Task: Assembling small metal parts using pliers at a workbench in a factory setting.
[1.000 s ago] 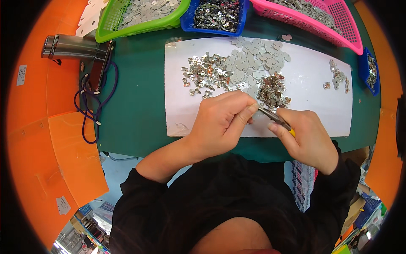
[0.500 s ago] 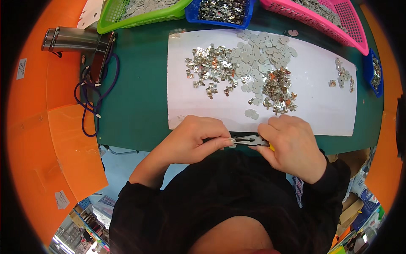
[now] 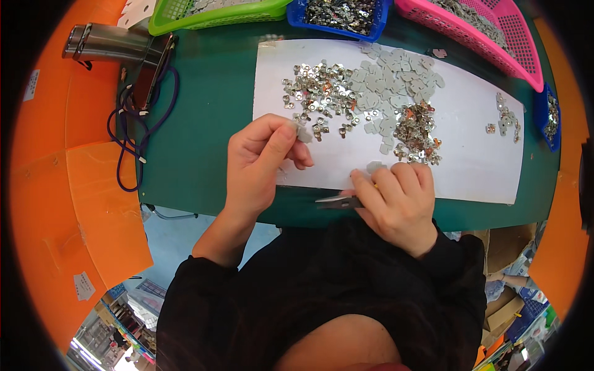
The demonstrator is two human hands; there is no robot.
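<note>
My left hand (image 3: 257, 166) is raised over the left part of the white board (image 3: 473, 173). Its thumb and fingertips pinch a small flat grey piece (image 3: 304, 134), close to a pile of shiny metal clips (image 3: 322, 93). My right hand (image 3: 401, 201) is closed round a pair of pliers (image 3: 341, 202) at the board's front edge, their jaws pointing left and apart from the left hand. A loose grey plate (image 3: 375, 166) lies just beyond the right fingers. Farther back are a heap of flat grey plates (image 3: 396, 77) and a second metal pile (image 3: 416, 130).
Along the back stand a green basket (image 3: 216, 20), a blue tray (image 3: 337, 32) and a pink basket (image 3: 529, 46), all holding small parts. A smaller blue tray (image 3: 547, 117) sits at right. A steel cylinder (image 3: 114, 42) and purple cord (image 3: 174, 93) occupy the left.
My left hand has moved up and left, away from the pliers, carrying the small grey piece. My right hand and the pliers have shifted slightly left.
</note>
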